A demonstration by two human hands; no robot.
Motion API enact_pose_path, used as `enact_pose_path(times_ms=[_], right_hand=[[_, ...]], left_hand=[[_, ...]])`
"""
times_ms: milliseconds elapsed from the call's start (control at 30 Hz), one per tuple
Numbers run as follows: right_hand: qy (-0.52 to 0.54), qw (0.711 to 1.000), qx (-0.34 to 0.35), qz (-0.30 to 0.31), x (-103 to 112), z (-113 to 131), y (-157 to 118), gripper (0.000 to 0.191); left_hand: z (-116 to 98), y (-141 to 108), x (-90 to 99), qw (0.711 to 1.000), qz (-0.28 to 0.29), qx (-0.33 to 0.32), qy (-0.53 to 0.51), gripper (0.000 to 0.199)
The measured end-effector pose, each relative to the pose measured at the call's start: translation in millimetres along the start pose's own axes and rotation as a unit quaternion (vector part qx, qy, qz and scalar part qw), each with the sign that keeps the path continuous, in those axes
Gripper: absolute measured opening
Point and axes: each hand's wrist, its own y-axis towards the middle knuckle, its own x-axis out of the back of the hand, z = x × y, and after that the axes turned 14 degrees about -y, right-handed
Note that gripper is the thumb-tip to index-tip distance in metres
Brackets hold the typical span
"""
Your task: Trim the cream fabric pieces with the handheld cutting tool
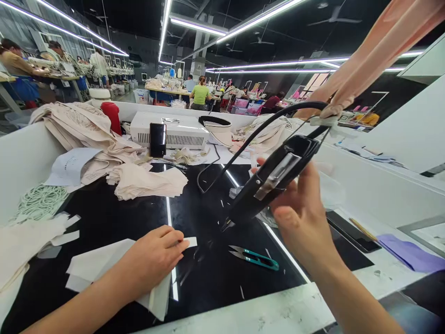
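My left hand point(158, 255) is closed in a pinch on a white fabric piece point(191, 241), whose narrow end sticks out past the fingertips. More white cloth point(95, 260) lies under that wrist. A black corded hand tool point(266, 183) with a small pointed metal tip hangs tilted from a tied pink cloth strip point(365, 60). Behind and below the tool is my right hand point(299, 208), fingers apart and reaching to its far side, thumb off the casing. Part of these fingers is hidden by the tool. Teal thread snips point(255, 258) lie on the black work surface point(205, 273) between my hands.
Stacked cream cloth point(149, 181), mint-green cord point(43, 202) and a phone point(157, 139) lie beyond my left hand. A vented white box point(170, 130) stands behind. A black cable point(239, 150) loops over the surface. Purple cloth point(412, 250) is at right. People sew farther off.
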Motion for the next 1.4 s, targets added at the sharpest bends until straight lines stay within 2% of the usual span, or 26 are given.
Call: enact_pose_path(times_ms=[100,167,367,567,933,1233,1400], right_hand=[[0.079,0.996,0.006,-0.038,-24,13,17,0.051],[0.107,0.993,0.017,-0.056,-36,15,18,0.037],[0.189,0.980,0.053,0.003,-68,11,-2,0.042],[0.200,0.978,0.024,-0.047,-89,20,-13,0.043],[0.227,0.972,0.021,-0.054,-96,10,-19,0.035],[0.227,0.971,0.022,-0.064,-96,11,-20,0.040],[0.219,0.973,0.022,-0.066,-96,10,-19,0.032]], left_hand=[[-1,0,-0.4,1.000,-0.005,-0.004,-0.001,0.020],[-1,1,-1.2,1.000,-0.005,-0.006,0.000,0.021],[-1,0,-6.5,1.000,-0.010,-0.014,0.008,0.026],[-2,-1,-8.0,1.000,-0.022,-0.001,-0.002,0.026],[-4,2,-4.0,0.999,-0.026,-0.019,0.012,0.036],[-4,0,-3.3,1.000,-0.024,-0.010,-0.002,0.031],[-4,-1,-3.7,1.000,-0.024,-0.007,-0.007,0.025]])
